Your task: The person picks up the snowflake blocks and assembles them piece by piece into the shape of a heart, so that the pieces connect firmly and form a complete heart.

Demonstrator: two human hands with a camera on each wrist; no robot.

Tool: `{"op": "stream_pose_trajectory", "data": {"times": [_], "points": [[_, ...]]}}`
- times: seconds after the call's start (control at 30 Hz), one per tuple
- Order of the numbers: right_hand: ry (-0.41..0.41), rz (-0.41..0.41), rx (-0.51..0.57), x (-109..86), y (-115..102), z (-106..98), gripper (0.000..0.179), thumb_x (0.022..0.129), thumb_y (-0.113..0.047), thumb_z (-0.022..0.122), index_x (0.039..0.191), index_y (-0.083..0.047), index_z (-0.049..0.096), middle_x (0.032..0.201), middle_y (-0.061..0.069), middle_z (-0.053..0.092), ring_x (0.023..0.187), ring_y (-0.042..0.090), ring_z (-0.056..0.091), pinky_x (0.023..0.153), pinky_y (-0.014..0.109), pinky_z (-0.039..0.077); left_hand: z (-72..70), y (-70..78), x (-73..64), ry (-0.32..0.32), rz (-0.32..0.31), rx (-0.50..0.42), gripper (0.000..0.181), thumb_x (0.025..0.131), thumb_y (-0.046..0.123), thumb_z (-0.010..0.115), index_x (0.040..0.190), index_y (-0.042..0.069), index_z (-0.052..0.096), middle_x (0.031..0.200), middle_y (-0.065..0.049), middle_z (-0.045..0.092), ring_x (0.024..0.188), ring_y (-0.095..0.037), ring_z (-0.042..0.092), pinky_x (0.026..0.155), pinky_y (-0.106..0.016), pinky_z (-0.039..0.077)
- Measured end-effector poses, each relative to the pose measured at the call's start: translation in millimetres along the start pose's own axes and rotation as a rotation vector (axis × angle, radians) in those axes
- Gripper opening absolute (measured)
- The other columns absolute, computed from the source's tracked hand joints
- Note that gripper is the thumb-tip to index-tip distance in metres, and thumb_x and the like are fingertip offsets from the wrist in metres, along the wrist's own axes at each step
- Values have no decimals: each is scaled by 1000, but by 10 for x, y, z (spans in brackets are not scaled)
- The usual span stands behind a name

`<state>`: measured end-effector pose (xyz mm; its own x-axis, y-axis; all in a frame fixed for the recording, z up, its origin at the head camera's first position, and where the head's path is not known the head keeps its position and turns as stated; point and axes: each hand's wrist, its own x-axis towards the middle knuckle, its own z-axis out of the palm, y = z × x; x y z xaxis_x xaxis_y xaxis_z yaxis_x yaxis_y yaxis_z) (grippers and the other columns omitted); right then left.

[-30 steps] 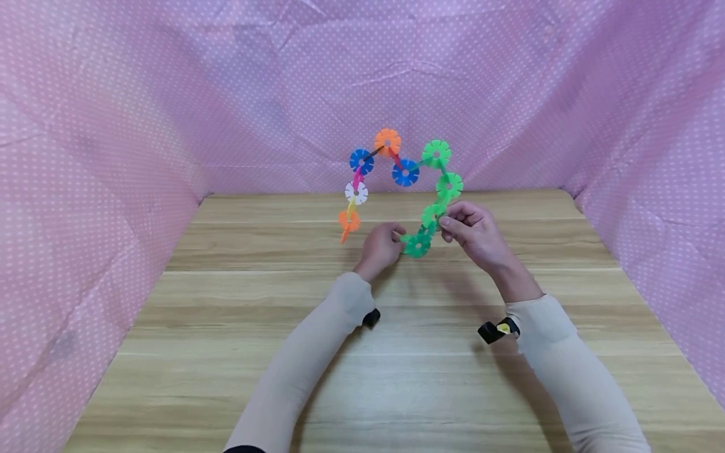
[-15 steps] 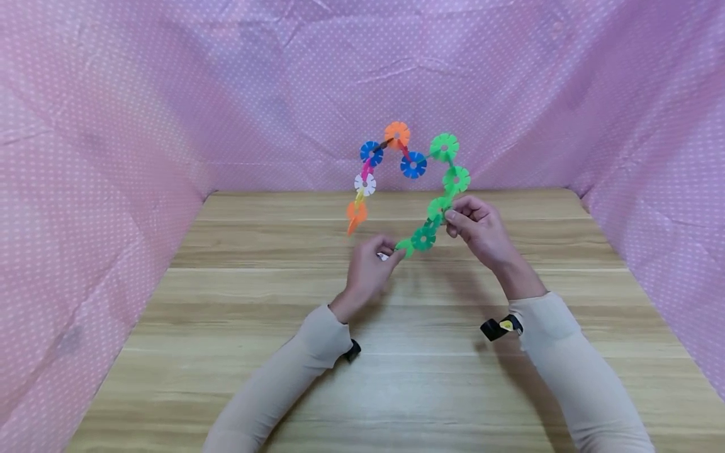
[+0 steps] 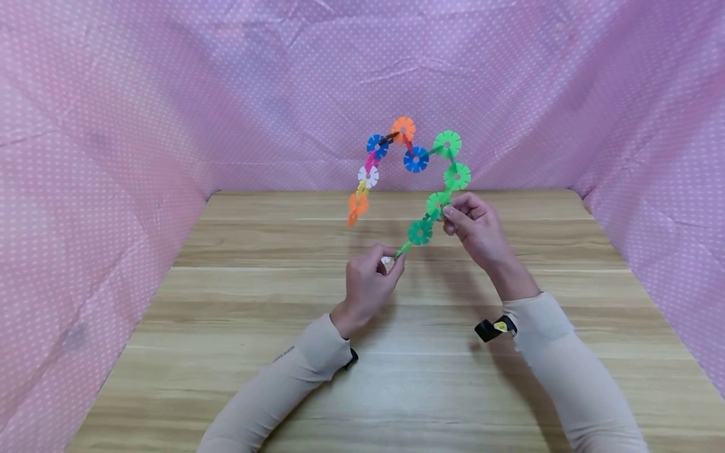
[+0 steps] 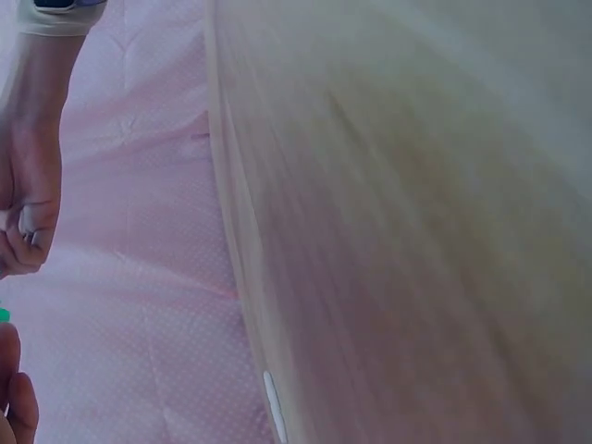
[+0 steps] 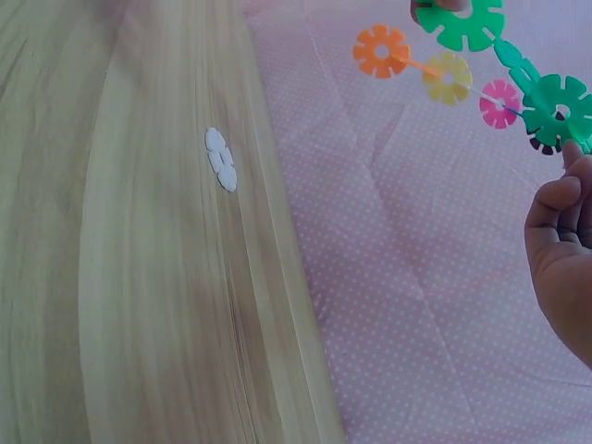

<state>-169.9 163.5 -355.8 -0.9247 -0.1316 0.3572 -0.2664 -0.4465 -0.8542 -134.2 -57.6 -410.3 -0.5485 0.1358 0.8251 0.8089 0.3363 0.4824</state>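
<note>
A chain of slotted plastic discs (image 3: 447, 145), linked edge to edge, is held up over the table in a bent heart-like outline. My left hand (image 3: 365, 286) pinches the green disc (image 3: 403, 248) at the chain's lower end between thumb and fingertips. Higher on the right side, my right hand (image 3: 478, 233) pinches the chain beside another green disc (image 3: 437, 204). The opposite end, with orange discs (image 3: 358, 204), hangs free on the left. In the right wrist view, the orange disc (image 5: 381, 51), yellow disc (image 5: 447, 78) and pink disc (image 5: 499, 103) show beyond the green ones.
A loose white disc (image 5: 221, 159) lies flat on the wooden table (image 5: 139, 277); in the head view it shows partly behind the left fingers. Pink dotted cloth (image 3: 283, 94) hangs round the back and sides of the table.
My left hand has drawn back toward me and slightly left, and the chain's green lower end now stretches out toward it. The chain's top has shifted up and right; the right hand barely moved.
</note>
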Motion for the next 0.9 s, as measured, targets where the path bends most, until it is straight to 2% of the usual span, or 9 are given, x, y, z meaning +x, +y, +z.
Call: {"op": "stream_pose_trajectory", "data": {"times": [0.1, 0.37, 0.6, 0.9], "points": [[16, -1, -3, 0, 9, 21, 26, 98, 16, 49, 91, -5, 64, 77, 7, 64, 65, 13, 57, 60, 21, 48, 18, -11, 8, -2, 52, 30, 13, 81, -4, 76, 88, 3, 67, 80, -6, 72, 47, -6, 46, 46, -14, 38], [15, 6, 13, -2, 16, 30, 26, 98, 15, 49, 89, -4, 64, 78, 9, 66, 64, 13, 58, 59, 21, 47, 67, 11, 66, -4, 140, 102, 9, 82, -6, 70, 83, 3, 67, 71, -4, 65, 49, -8, 49, 46, -15, 38], [6, 17, 27, -9, 1, 16, 26, 97, 16, 49, 88, -3, 64, 76, 9, 66, 62, 12, 58, 59, 22, 48, 92, 32, 89, -1, 180, 125, 11, 83, -7, 69, 81, 3, 64, 70, -4, 63, 47, -8, 44, 44, -16, 33], [6, 55, 30, -28, -27, 19, 27, 97, 17, 48, 86, -3, 63, 76, 8, 67, 59, 12, 53, 58, 22, 45, 126, 53, 116, 24, 228, 133, 14, 80, -9, 69, 79, 4, 63, 68, -3, 61, 47, -7, 44, 43, -16, 33]]}}
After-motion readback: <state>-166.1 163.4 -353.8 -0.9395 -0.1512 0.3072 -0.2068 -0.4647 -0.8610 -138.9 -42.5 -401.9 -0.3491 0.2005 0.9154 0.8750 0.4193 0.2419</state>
